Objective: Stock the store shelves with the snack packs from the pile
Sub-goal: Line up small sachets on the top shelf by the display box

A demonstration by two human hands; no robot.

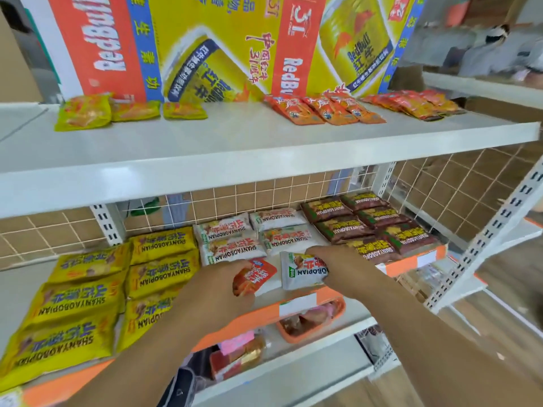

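Both my hands reach over the middle shelf (293,304). My left hand (217,286) holds a red snack pack (254,276) just above the shelf's front part. My right hand (338,259) grips a white snack pack (299,273) beside it, in front of the row of white packs (255,235). Yellow packs (97,292) lie in rows to the left and brown packs (367,224) to the right on the same shelf.
The top shelf (235,148) carries yellow-green packs (85,113) at left and orange-red packs (329,110) at right, before a Red Bull poster (205,45). A lower shelf (323,348) holds an orange tray (311,321) and more goods. A wire grid backs the shelf.
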